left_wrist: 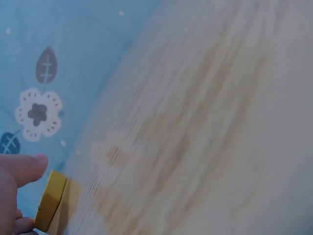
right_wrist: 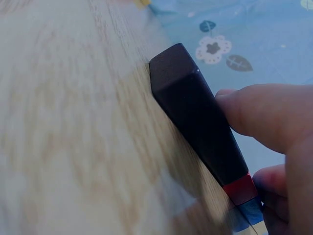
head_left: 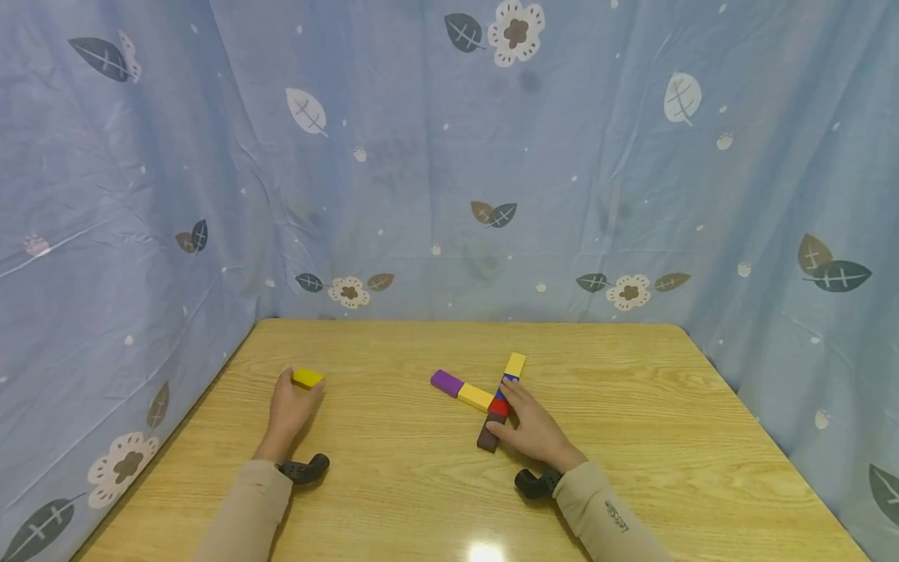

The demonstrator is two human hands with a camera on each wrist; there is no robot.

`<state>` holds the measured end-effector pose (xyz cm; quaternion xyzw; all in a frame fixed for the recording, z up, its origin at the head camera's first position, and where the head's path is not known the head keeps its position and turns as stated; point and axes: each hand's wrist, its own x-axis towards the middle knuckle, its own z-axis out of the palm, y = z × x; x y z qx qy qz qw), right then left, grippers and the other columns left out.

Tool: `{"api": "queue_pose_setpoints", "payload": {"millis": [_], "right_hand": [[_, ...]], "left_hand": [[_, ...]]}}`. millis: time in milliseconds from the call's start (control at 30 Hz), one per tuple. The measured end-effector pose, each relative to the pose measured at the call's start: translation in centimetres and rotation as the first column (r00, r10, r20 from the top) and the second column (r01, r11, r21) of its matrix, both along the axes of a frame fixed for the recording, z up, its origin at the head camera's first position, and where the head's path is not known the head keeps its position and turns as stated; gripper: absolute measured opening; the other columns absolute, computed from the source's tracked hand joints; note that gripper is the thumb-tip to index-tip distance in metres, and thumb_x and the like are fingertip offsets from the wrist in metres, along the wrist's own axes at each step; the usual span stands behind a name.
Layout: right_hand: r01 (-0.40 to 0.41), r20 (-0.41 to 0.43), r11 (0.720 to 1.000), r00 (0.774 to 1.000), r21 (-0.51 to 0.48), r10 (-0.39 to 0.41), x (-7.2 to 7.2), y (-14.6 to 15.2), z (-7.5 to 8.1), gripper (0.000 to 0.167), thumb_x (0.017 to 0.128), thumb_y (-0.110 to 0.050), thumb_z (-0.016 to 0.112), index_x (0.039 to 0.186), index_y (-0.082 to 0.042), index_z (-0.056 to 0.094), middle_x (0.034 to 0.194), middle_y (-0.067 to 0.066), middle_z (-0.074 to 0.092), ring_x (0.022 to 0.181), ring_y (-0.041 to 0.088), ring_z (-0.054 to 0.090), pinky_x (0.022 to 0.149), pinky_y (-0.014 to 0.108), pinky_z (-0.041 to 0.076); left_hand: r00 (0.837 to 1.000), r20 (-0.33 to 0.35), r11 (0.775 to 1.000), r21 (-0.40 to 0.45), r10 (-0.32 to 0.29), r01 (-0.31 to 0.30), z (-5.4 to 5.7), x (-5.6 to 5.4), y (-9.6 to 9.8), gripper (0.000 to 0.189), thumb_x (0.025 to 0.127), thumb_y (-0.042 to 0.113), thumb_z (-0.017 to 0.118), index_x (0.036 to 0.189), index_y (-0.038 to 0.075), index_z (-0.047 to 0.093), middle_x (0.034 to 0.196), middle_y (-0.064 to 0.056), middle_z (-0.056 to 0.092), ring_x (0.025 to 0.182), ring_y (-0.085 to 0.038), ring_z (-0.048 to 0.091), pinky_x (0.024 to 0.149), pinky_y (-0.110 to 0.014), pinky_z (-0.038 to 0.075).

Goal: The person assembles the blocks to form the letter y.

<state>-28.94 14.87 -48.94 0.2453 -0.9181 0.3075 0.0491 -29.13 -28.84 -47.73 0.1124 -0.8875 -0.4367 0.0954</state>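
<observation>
At the left of the head view, my left hand (head_left: 289,410) is beside a yellow block (head_left: 307,378), its thumb and fingers spread about it. The left wrist view shows the thumb apart from this yellow block (left_wrist: 50,201), with fingertips close at its lower end. My right hand (head_left: 535,428) lies over a joined row of blocks. Its thumb touches the dark brown block (head_left: 491,432), and its fingers reach over the blue block (head_left: 502,389). Between those two is a red block (head_left: 499,407). A pale yellow block (head_left: 516,364) forms the row's far end.
A second pale yellow block (head_left: 475,397) and a purple block (head_left: 446,382) branch off leftward from the red block. All lie on a wooden table (head_left: 393,484). Blue patterned curtains (head_left: 421,156) hang along its back and sides.
</observation>
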Motion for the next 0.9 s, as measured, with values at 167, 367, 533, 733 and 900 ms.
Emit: {"api": "queue_pose_setpoints", "payload": {"millis": [167,367,533,733,900], "right_hand": [[0.0,0.001,1.0,1.0,-0.004,0.0,0.08,-0.06,0.1,0.076,0.089,-0.045,0.062,0.144,0.002,0.036,0.154,0.015,0.029,0.143,0.034,0.024,0.113,0.052,0.028],[0.0,0.009,1.0,1.0,0.0,0.0,-0.01,-0.1,0.13,0.077,0.089,-0.046,0.061,0.144,0.002,0.036,0.154,0.016,0.029,0.143,0.034,0.023,0.114,0.052,0.027],[-0.002,0.014,1.0,1.0,0.01,0.002,0.02,0.06,0.08,0.076,0.089,-0.046,0.06,0.144,0.001,0.035,0.154,0.016,0.029,0.143,0.033,0.023,0.114,0.051,0.027],[-0.003,0.013,1.0,1.0,-0.009,0.003,0.1,0.15,0.13,0.076,0.089,-0.045,0.061,0.144,0.001,0.036,0.153,0.016,0.029,0.143,0.034,0.024,0.113,0.052,0.028],[-0.008,-0.003,1.0,1.0,-0.004,0.008,0.09,0.22,0.07,0.076,0.089,-0.045,0.061,0.144,0.001,0.037,0.154,0.016,0.029,0.143,0.033,0.024,0.112,0.052,0.029]], "left_hand": [[0.999,0.006,0.999,0.003,0.045,-0.045,-0.04,-0.02,0.16,0.085,0.094,0.026,0.056,0.149,-0.007,0.001,0.153,-0.033,0.009,0.141,-0.048,0.012,0.115,-0.057,0.016],[0.998,-0.006,0.998,-0.004,0.059,-0.059,-0.14,0.02,0.19,0.084,0.093,0.024,0.057,0.149,-0.007,0.002,0.152,-0.033,0.011,0.14,-0.048,0.014,0.115,-0.058,0.017],[0.996,-0.028,0.996,-0.012,0.087,-0.088,-0.24,-0.04,0.35,0.084,0.092,0.025,0.058,0.149,-0.008,0.006,0.151,-0.034,0.014,0.139,-0.049,0.017,0.114,-0.058,0.019],[0.996,-0.011,0.995,-0.037,0.092,-0.092,-0.36,-0.14,0.66,0.083,0.091,0.026,0.058,0.148,-0.009,0.008,0.15,-0.035,0.015,0.138,-0.05,0.017,0.114,-0.058,0.018],[0.997,0.011,0.991,-0.106,0.077,-0.076,-0.48,-0.34,0.73,0.082,0.093,0.027,0.057,0.146,-0.012,0.009,0.147,-0.036,0.02,0.136,-0.05,0.021,0.113,-0.058,0.02]]}}
